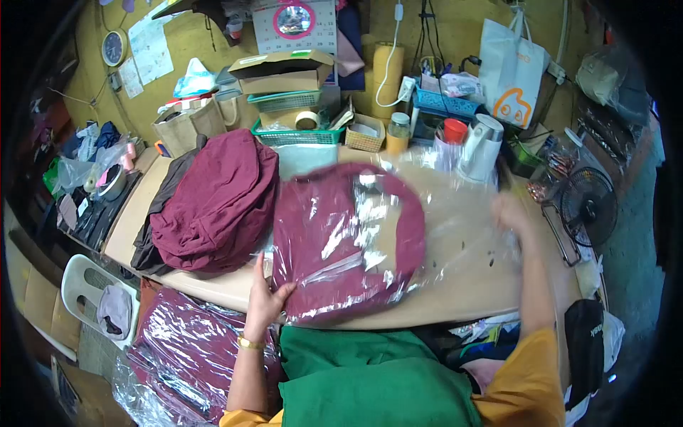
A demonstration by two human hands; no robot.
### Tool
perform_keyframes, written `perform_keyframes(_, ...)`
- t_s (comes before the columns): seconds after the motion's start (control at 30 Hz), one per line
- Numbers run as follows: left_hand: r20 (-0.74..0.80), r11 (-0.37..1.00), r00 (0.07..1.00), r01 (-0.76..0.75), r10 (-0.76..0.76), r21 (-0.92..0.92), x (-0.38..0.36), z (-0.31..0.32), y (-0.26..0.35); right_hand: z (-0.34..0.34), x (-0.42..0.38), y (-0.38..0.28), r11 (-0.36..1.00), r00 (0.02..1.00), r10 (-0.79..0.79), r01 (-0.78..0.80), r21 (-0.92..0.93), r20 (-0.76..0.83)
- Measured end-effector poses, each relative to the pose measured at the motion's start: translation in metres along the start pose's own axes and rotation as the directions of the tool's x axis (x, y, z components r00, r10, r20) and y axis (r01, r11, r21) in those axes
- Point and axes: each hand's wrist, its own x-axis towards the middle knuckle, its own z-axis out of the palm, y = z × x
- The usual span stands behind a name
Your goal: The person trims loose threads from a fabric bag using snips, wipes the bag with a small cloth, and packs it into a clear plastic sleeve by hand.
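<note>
A maroon fabric bag [313, 228] with a wide curved strap lies on the table inside a clear plastic bag [459, 220]. At its lower left corner, my left hand [269, 302] grips the bag and plastic, thumb in front and the other fingers partly hidden. Off to the right, my right hand [511, 213] is closed on the stretched end of the plastic, blurred by motion. Left of the wrapped bag rests a pile of unwrapped maroon bags [220, 199], with a dark brown one [153, 220] under it.
Plastic-wrapped maroon bags [192, 349] are stacked low at left, near a white chair [82, 285]. Along the table's back stand green baskets [295, 135], a jar [398, 134] and an electric kettle [481, 148]. A black fan [588, 206] is at right. Green cloth [377, 377] covers my lap.
</note>
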Motion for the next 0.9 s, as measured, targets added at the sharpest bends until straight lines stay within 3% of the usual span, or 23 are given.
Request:
perform_keyframes(0.03, -0.079, 0.864, 0.985, 0.171, -0.151, 0.473, -0.009, 0.000, 0.037, 0.036, -0.042, -0.013, 0.851, 0.974, 0.226, -0.213, 0.480, 0.030)
perform_keyframes(0.1, -0.074, 0.618, 0.948, -0.141, 0.308, 0.773, -0.012, 0.006, 0.043, 0.011, -0.062, -0.054, 0.822, 0.889, 0.457, -0.435, 0.367, 0.029)
perform_keyframes(0.13, -0.031, 0.629, 0.955, -0.170, 0.295, 0.759, -0.010, 0.014, 0.057, -0.005, -0.055, -0.073, 0.820, 0.890, 0.454, -0.432, 0.375, 0.033)
perform_keyframes(0.17, 0.061, 0.659, 0.957, -0.240, 0.283, 0.713, -0.006, 0.023, 0.062, -0.022, -0.044, -0.092, 0.818, 0.936, 0.350, -0.293, 0.495, -0.024)
perform_keyframes(0.2, 0.142, 0.605, 0.939, -0.313, 0.314, 0.733, -0.004, 0.038, 0.065, -0.032, -0.033, -0.119, 0.788, 0.963, 0.251, -0.147, 0.598, -0.094)
perform_keyframes(0.23, 0.222, 0.547, 0.912, -0.387, 0.344, 0.742, -0.001, 0.056, 0.066, -0.038, -0.022, -0.160, 0.610, 0.968, 0.222, -0.044, 0.791, -0.117)
perform_keyframes(0.27, 0.254, 0.536, 0.926, -0.369, 0.278, 0.759, 0.000, 0.074, 0.068, -0.031, -0.003, -0.199, 0.663, 0.958, 0.096, 0.143, 0.735, -0.272)
perform_keyframes(0.3, 0.282, 0.524, 0.936, -0.352, 0.212, 0.775, 0.001, 0.090, 0.069, -0.078, 0.003, -0.259, 0.533, 0.997, 0.033, 0.037, 0.846, -0.065)
perform_keyframes(0.33, 0.313, 0.493, 0.936, -0.352, 0.163, 0.795, 0.003, 0.099, 0.062, -0.027, 0.028, -0.292, 0.526, 0.908, -0.200, 0.416, 0.741, -0.368)
perform_keyframes(0.37, 0.303, 0.477, 0.943, -0.330, 0.134, 0.815, 0.005, 0.109, 0.044, -0.066, 0.024, -0.332, 0.584, 0.893, -0.375, 0.437, 0.684, -0.250)
perform_keyframes(0.4, 0.296, 0.466, 0.947, -0.318, 0.122, 0.826, 0.005, 0.113, 0.031, -0.029, 0.039, -0.368, 0.548, 0.767, -0.529, 0.635, 0.545, -0.362)
perform_keyframes(0.43, 0.287, 0.457, 0.952, -0.305, 0.110, 0.836, 0.004, 0.116, 0.023, -0.019, 0.046, -0.401, 0.661, 0.840, -0.533, 0.488, 0.570, -0.102)
perform_keyframes(0.5, 0.264, 0.458, 0.959, -0.280, 0.099, 0.844, 0.001, 0.115, 0.029, 0.019, 0.068, -0.443, 0.699, 0.881, -0.472, 0.378, 0.606, -0.005)
perform_keyframes(0.57, 0.270, 0.436, 0.959, -0.279, 0.085, 0.856, -0.001, 0.113, 0.028, 0.033, 0.086, -0.453, 0.737, 0.875, -0.396, 0.483, 0.472, -0.277)
perform_keyframes(0.63, 0.258, 0.453, 0.963, -0.267, 0.084, 0.851, 0.002, 0.112, 0.028, 0.044, 0.104, -0.461, 0.770, 0.913, -0.408, 0.338, 0.541, 0.010)
perform_keyframes(0.73, 0.252, 0.484, 0.966, -0.249, 0.061, 0.839, 0.010, 0.111, 0.027, 0.053, 0.112, -0.465, 0.760, 0.904, -0.421, 0.309, 0.572, 0.071)
perform_keyframes(0.8, 0.262, 0.479, 0.962, -0.264, 0.072, 0.837, 0.014, 0.110, 0.027, 0.048, 0.110, -0.464, 0.815, 0.954, -0.297, 0.229, 0.532, 0.045)
perform_keyframes(0.9, 0.263, 0.486, 0.963, -0.256, 0.056, 0.835, 0.017, 0.111, 0.026, 0.058, 0.111, -0.466, 0.816, 0.963, -0.269, 0.218, 0.536, 0.017)
